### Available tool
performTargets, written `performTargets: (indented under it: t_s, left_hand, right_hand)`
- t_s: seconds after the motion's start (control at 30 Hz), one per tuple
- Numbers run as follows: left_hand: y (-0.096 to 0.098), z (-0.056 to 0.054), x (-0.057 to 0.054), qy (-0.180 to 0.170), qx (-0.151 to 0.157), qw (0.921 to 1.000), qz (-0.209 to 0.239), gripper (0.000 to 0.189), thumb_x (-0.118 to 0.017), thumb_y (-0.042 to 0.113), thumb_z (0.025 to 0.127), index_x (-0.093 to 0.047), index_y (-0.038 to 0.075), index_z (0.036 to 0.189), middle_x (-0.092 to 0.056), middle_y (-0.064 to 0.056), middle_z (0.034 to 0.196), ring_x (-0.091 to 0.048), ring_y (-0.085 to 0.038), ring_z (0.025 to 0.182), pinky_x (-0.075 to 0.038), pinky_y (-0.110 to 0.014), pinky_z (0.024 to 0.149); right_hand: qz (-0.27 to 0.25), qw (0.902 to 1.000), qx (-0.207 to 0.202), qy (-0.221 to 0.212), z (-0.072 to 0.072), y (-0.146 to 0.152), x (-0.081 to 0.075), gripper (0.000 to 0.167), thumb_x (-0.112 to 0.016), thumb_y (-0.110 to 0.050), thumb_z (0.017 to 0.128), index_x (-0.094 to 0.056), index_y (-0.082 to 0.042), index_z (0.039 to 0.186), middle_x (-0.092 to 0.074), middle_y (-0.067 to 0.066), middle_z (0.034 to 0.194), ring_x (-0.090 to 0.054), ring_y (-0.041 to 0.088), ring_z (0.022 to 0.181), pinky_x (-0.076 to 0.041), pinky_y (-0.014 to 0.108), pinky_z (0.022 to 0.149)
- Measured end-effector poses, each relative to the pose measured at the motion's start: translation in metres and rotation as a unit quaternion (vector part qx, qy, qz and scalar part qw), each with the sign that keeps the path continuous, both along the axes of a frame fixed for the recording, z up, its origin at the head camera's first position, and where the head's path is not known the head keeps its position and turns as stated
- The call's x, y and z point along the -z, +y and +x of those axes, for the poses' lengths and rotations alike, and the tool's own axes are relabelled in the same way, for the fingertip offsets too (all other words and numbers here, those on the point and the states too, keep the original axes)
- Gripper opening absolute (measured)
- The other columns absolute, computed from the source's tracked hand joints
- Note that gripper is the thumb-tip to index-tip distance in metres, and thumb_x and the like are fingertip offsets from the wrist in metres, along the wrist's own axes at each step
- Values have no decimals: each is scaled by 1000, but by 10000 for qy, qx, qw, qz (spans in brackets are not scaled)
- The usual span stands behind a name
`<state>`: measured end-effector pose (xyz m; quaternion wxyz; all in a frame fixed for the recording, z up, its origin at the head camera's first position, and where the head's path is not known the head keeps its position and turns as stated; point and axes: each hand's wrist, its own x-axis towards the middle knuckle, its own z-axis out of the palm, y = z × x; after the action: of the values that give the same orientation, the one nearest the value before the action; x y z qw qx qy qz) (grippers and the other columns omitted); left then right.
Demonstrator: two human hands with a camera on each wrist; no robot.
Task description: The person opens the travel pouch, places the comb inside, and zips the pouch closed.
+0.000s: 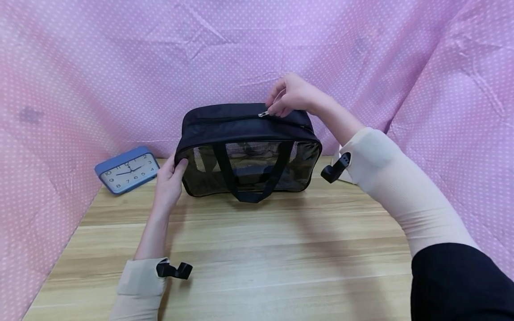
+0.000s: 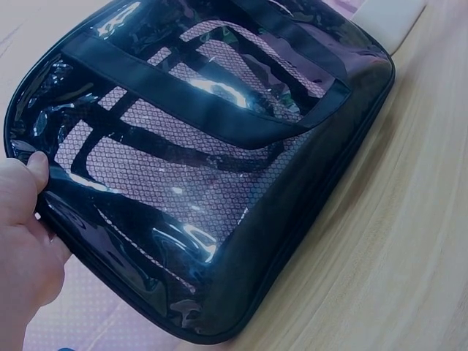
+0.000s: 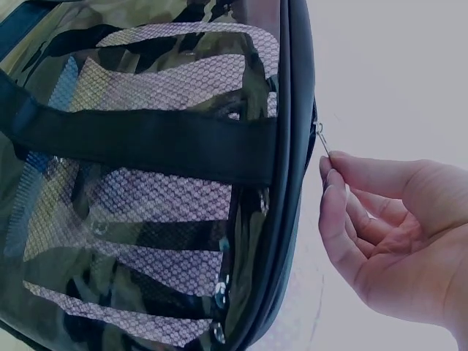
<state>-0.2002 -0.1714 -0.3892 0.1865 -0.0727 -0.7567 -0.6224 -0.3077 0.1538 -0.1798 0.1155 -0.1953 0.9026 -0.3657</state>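
Observation:
A black toiletry bag [image 1: 245, 129] with clear front panel and a black strap handle [image 1: 250, 196] stands upright on the wooden table. My left hand [image 1: 167, 183] grips its left side, thumb on the clear front, as the left wrist view also shows. At the top, my right hand [image 1: 291, 96] pinches the metal zipper pull [image 3: 324, 139] between thumb and fingers, right of the bag's middle. Through the clear panel, mesh [image 3: 161, 197] and dark straps show. Something bluish [image 3: 44, 168] appears inside; its kind I cannot tell.
Left of the bag a blue alarm clock [image 1: 130, 170] leans near the pink dotted curtain [image 1: 225, 53]. A white object [image 1: 346, 176], partly hidden by the right wrist's camera mount, lies right of the bag. The wooden table [image 1: 257, 254] stretches toward the front.

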Motion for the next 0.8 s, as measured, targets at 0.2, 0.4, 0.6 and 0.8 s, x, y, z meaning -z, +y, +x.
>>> performTargets:
  t_s: [0.2,0.4,0.6,0.8]
  left_hand:
    - [0,0,1,68,71,10000,-3,43,-50,24,109,-52,27,152,-51,-1,158,-47,-1,142,-38,-17,117]
    - [-1,-1,1,91,66,9999,-11,44,-50,24,109,-51,29,153,-51,0,158,-46,-3,144,-37,-18,118]
    - [-2,0,0,33,13,10000,-71,44,-50,24,109,-51,29,152,-51,1,158,-46,-4,144,-36,-19,119]
    - [-1,1,-1,-4,25,10000,-58,43,-50,25,109,-51,29,152,-51,1,158,-46,-4,144,-36,-19,119]
  right_hand:
    - [70,9999,20,-110,-1,9,-1,25,-78,-8,89,-71,4,110,-75,-7,78,-69,9,72,-61,22,69]
    - [47,9995,209,-249,-2,22,1,27,-77,-7,90,-69,5,112,-75,-8,77,-69,8,70,-61,21,69]
    - [-90,9988,342,-332,-2,37,5,25,-76,-4,90,-70,5,111,-75,-7,78,-69,9,69,-61,22,68]
    - [-291,9971,500,-486,-1,53,8,17,-76,-4,90,-72,1,105,-73,-5,79,-69,12,69,-61,23,69]
